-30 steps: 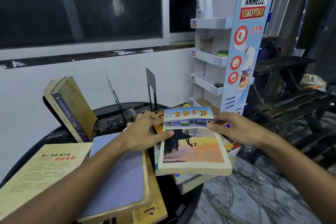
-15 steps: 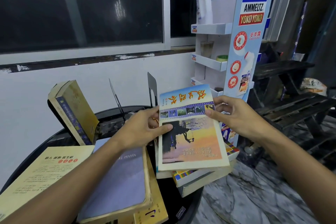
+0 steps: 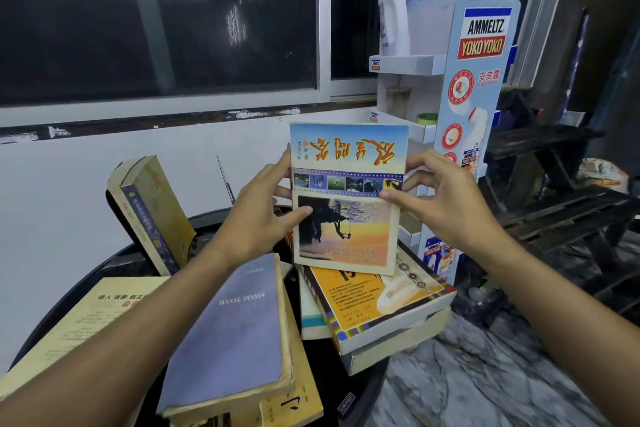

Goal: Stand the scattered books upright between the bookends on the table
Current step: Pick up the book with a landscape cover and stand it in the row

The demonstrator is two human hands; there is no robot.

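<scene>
Sunset book [image 3: 346,198] now raised upright (both hands [image 3: 258,218] [image 3: 440,204] gripping edges).

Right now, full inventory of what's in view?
sunset-cover book: 1, blue and orange, held up above the right stack
leaning book: 1, tan with blue spine, tilted at table's back left
purple book: 1, flat, front centre
cream booklet: 1, flat, front left
orange book: 1, top of the right stack
bookend: 1 visible, dark, behind left hand
table: 1, black, round
display rack: 1, blue and white, right
bottle: 1, white with purple cap, rack's top shelf
left hand: grips book's left edge
right hand: grips book's right edge
</scene>
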